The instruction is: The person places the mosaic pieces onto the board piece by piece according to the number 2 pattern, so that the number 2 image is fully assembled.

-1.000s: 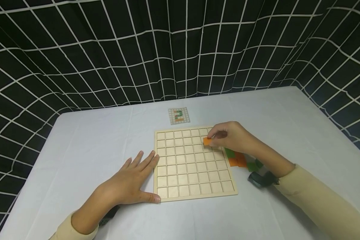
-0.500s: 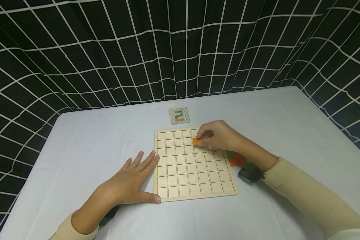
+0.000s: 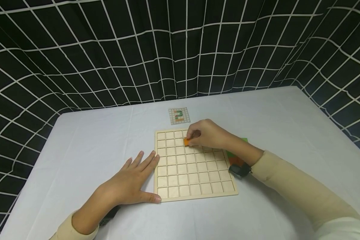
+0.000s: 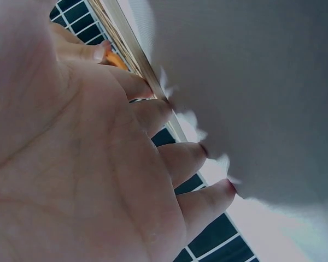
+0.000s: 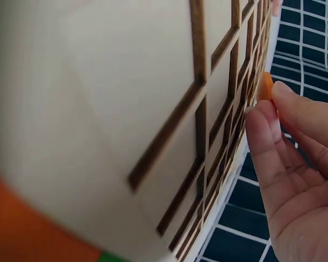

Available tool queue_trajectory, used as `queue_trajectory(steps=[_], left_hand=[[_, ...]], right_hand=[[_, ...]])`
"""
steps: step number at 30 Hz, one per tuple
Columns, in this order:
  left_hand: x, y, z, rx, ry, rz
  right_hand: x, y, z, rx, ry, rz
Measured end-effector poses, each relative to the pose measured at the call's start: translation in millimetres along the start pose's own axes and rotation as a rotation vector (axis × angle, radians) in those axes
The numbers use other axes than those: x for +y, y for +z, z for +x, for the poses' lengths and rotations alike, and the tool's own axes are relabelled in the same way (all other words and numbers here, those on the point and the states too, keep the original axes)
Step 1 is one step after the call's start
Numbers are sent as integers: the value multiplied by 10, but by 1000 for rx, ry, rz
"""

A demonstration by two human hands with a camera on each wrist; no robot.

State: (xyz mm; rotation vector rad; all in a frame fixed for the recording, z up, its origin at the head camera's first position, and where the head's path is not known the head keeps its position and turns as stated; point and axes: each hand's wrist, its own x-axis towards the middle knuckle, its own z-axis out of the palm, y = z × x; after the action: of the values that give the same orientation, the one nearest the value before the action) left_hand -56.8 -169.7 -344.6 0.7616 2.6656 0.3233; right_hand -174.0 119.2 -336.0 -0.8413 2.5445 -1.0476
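A pale wooden grid board [image 3: 183, 170] of square cells lies on the table. My right hand [image 3: 208, 133] pinches a small orange tile [image 3: 186, 142] between thumb and fingers, over the second row from the far edge. In the right wrist view the orange tile [image 5: 268, 85] juts from the fingertips close to the board's surface; whether it touches cannot be made out. Spread out with straight fingers, my left hand [image 3: 129, 183] rests on the table, thumb and fingertips at the board's left edge. Its palm [image 4: 87, 164] fills much of the left wrist view.
Green tiles [image 3: 229, 154] and orange-red tiles [image 3: 235, 161] lie right of the board, partly hidden under my right forearm. Behind the board is a small card [image 3: 179, 116] printed with a grid and a coloured pattern. A black curtain [image 3: 180, 50] with white lines surrounds the white table [image 3: 108, 133].
My right hand has moved left across the board, carrying the orange tile several cells over. More of the tiles at the right are now covered by my forearm. The left hand has stayed still.
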Motion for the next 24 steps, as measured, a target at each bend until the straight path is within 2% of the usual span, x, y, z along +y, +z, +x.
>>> queue_trajectory(steps=[5, 10, 18, 21, 24], left_hand=[[4, -10, -15, -2, 2, -9], [7, -4, -14, 2, 6, -9], [3, 12, -4, -2, 3, 1], [5, 9, -5, -1, 3, 3], [7, 6, -8, 2, 5, -1]], right_hand=[[-40, 32, 78, -31, -9, -35], [-94, 65, 160, -42, -20, -115], [-219, 184, 232, -56, -118, -355], [-286, 227, 225, -53, -151, -442], [-371, 274, 162, -75, -154, -580]])
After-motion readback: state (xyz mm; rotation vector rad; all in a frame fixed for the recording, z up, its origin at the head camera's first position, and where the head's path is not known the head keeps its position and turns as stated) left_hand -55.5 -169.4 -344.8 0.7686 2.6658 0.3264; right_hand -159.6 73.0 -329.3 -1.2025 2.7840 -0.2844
